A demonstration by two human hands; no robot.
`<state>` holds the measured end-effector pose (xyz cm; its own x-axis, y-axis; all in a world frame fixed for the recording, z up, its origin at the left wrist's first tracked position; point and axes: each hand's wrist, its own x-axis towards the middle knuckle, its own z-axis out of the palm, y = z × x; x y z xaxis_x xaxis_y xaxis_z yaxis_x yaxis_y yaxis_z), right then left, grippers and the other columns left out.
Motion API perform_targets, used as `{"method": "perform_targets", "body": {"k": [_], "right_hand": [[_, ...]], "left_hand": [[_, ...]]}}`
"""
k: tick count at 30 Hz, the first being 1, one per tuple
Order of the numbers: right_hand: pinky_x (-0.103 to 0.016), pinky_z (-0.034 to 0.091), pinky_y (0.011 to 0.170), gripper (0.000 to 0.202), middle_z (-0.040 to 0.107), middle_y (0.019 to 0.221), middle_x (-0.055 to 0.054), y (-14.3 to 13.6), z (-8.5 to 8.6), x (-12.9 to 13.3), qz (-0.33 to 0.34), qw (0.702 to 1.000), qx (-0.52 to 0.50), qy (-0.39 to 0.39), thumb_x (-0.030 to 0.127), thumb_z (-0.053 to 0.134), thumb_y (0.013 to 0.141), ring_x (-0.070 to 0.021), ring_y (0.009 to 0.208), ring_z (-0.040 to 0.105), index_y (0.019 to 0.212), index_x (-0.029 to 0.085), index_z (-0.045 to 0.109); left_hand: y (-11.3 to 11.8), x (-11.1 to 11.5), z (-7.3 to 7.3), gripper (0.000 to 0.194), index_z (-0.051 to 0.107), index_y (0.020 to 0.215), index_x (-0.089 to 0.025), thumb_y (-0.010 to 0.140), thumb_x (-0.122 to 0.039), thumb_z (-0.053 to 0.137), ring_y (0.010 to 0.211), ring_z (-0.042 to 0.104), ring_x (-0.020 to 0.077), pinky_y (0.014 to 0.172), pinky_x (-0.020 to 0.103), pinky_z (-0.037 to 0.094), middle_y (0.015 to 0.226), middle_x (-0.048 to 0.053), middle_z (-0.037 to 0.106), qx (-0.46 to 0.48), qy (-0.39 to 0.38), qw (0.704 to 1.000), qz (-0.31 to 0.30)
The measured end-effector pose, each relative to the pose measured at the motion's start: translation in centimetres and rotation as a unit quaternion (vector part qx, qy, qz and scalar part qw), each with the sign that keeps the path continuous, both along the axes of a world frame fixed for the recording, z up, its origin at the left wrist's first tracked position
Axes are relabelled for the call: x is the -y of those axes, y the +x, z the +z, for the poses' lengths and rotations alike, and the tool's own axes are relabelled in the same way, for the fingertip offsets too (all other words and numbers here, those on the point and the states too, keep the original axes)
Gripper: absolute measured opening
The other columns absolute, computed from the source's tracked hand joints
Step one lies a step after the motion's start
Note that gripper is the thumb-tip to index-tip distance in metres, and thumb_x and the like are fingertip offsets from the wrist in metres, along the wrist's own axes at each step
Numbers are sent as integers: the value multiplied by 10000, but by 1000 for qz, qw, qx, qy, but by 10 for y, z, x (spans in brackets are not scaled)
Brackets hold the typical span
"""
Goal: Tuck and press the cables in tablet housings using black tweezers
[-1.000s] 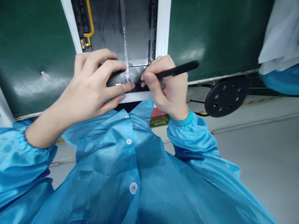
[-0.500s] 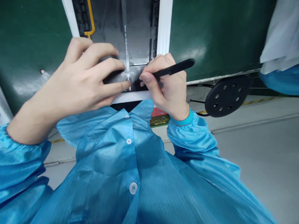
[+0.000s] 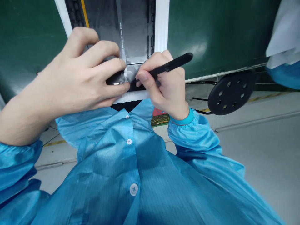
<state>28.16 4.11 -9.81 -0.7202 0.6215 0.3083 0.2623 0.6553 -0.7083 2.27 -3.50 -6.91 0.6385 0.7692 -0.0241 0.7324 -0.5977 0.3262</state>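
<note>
My left hand (image 3: pixel 82 79) lies over the lower part of a flat dark device panel (image 3: pixel 138 28), fingers spread and bent. Its fingertips rest beside a thin grey flex cable (image 3: pixel 120 31) with small white print. In a pinch between thumb and fingers, my right hand (image 3: pixel 165 82) holds a slim black hand tool (image 3: pixel 177 63) with a rounded rear end. The tool slants down to the left toward the lower end of the cable. My fingers hide its working tip, so contact cannot be told.
White edging (image 3: pixel 161 28) frames the panel on a green work surface (image 3: pixel 211 34). A yellow strip (image 3: pixel 84 14) runs at the panel's upper left. A round black stool seat (image 3: pixel 232 92) with holes stands at the right. Below the surface's front edge shows a green board (image 3: pixel 160 120).
The panel and its frame have shifted slightly left in view. My left hand sits a little differently, and more dark surface shows by its fingertips. My right hand keeps its grip on the tool.
</note>
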Motion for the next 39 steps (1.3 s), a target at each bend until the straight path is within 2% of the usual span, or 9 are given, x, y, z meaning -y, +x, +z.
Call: {"method": "perform_targets", "body": {"k": [3,7,11,15,18,24,27,32,39], "right_hand": [[-463,560,878,307,746,878,-16,0,1,-1,0,1000,1,-7,477,466,1163,-251,896,714,945,317,612],[-455,550,903,346,742,895,-20,0,0,-3,8,1000,27,-3,532,424,1171,-253,934,714,957,318,592],[-442,547,874,301,730,884,-18,0,-4,-3,17,999,4,30,499,440,1172,-252,893,698,985,323,599],[-417,556,872,264,746,922,-24,-2,-4,0,-1,999,-40,-3,384,471,1173,-226,895,703,969,288,608],[-408,555,866,227,765,946,-31,-1,-3,0,5,999,-49,10,342,501,1163,-220,898,706,977,274,611],[-501,563,958,473,696,840,-59,-1,-2,-7,6,998,47,-48,702,336,1108,-298,951,696,914,339,570],[-512,567,977,543,688,833,-66,-3,0,-8,0,996,62,-72,789,302,1062,-302,945,682,880,347,557],[-499,567,985,505,712,873,-56,-2,1,-5,-6,996,68,-51,716,313,1114,-287,943,689,909,332,567],[-460,564,935,418,742,905,-32,0,1,-4,11,998,54,10,575,334,1174,-258,930,707,959,315,582]], "left_hand": [[0,0,0,550,635,1479,-287,1175,-593,295,1579,517,454,1196,828,405,1367,77,635,16,-10,1000,2],[2,-2,2,505,633,1411,-238,1196,-510,265,1487,613,460,1107,828,507,1287,78,645,-13,45,998,-30],[5,-6,7,472,655,1345,-217,1198,-457,276,1450,651,428,1074,797,550,1198,62,648,-40,77,995,-39],[11,-7,11,459,707,1232,-202,1193,-347,273,1391,697,419,1072,785,559,1075,34,640,-55,73,995,-28],[12,-7,13,511,720,1188,-217,1188,-344,226,1370,710,404,1046,775,558,1050,6,638,-58,62,996,-14],[1,-2,3,430,714,1285,-237,1170,-429,346,1421,661,455,998,812,540,1297,62,684,-27,93,995,-26],[-5,-1,-3,399,707,1307,-215,1163,-478,444,1465,611,478,1021,815,533,1443,118,643,-21,101,994,-32],[-5,-5,-6,422,707,1306,-207,1168,-517,456,1454,603,494,1043,817,531,1450,116,630,25,89,995,-36],[-5,-11,-8,409,733,1128,-136,1151,-500,548,1359,646,577,916,861,539,1416,153,646,73,108,990,-48]]}}
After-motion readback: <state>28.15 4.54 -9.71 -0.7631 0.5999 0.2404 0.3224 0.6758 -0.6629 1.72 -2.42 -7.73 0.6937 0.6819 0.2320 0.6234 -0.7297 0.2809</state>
